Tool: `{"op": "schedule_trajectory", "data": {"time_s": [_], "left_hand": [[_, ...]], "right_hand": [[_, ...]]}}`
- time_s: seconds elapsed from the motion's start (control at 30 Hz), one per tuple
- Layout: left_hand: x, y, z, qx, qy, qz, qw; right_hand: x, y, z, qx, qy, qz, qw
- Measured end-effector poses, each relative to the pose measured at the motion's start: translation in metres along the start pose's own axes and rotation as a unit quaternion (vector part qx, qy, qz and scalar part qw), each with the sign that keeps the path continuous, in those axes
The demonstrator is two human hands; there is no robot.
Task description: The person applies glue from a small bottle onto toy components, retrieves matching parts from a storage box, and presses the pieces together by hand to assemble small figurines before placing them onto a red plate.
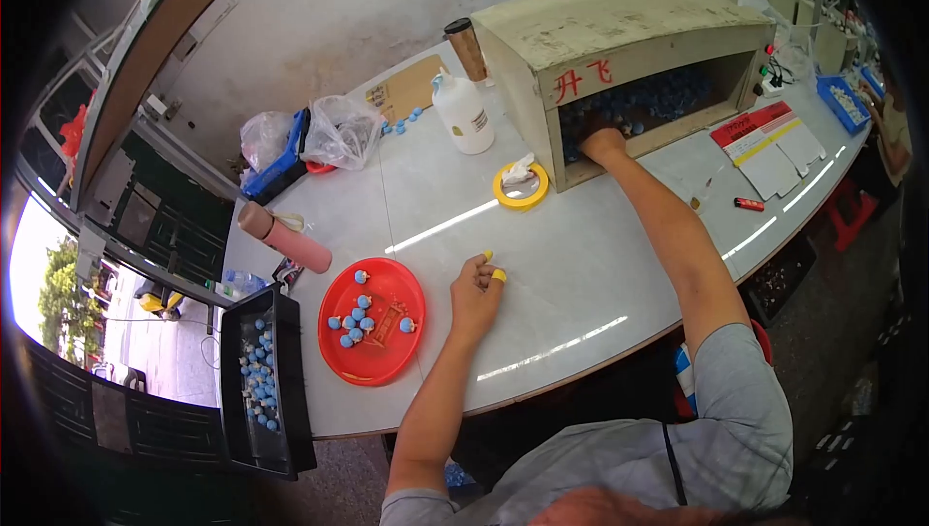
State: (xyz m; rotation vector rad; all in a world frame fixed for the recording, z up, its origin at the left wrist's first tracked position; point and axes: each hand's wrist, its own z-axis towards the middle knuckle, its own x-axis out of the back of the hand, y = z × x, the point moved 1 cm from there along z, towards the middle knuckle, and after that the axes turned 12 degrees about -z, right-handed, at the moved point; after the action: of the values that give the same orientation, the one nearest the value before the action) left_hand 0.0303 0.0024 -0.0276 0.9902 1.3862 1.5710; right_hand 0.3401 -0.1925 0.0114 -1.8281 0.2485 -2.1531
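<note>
My left hand (474, 296) rests above the table, with yellow wraps on two fingertips. Its fingers are loosely bent, the wrapped tips stand a little apart, and nothing shows between them. Just left of it lies a round red plate (334, 357) carrying several small blue ball-shaped pieces (357, 314) with pale tips. My right arm stretches far forward, and my right hand (602, 142) reaches into the open front of a beige box (619, 23). Inside is a heap of similar blue pieces (668, 95). The fingers of that hand are hidden among them.
A black tray (300, 410) of blue pieces sits at the table's left edge, near a pink bottle (290, 239). Beyond stand a white bottle (464, 115), a yellow tape roll (521, 187) and a brown cup (465, 47). Papers (769, 149) and a red lighter (748, 204) lie right.
</note>
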Motion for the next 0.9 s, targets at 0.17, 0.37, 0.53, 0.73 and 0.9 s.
{"op": "schedule_trajectory", "data": {"time_s": [0.17,0.37,0.53,0.73,0.9], "left_hand": [[0.001,0.002,0.002,0.005,-0.004,0.006,1.000],[-0.004,0.015,-0.007,0.004,-0.036,-0.095,0.995],[-0.016,0.016,-0.018,0.004,-0.120,-0.170,0.978],[-0.019,0.017,-0.019,0.033,-0.204,-0.137,0.969],[-0.007,0.025,-0.020,0.139,-0.116,-0.139,0.973]], "right_hand": [[-0.001,0.024,0.007,-0.017,-0.005,0.040,0.999],[0.039,0.004,-0.113,0.051,-0.223,0.493,0.839],[0.035,-0.033,-0.203,0.173,-0.398,0.428,0.792],[0.031,-0.034,-0.222,0.149,-0.408,0.436,0.788],[0.015,-0.004,-0.215,0.216,-0.125,0.393,0.885]]}}
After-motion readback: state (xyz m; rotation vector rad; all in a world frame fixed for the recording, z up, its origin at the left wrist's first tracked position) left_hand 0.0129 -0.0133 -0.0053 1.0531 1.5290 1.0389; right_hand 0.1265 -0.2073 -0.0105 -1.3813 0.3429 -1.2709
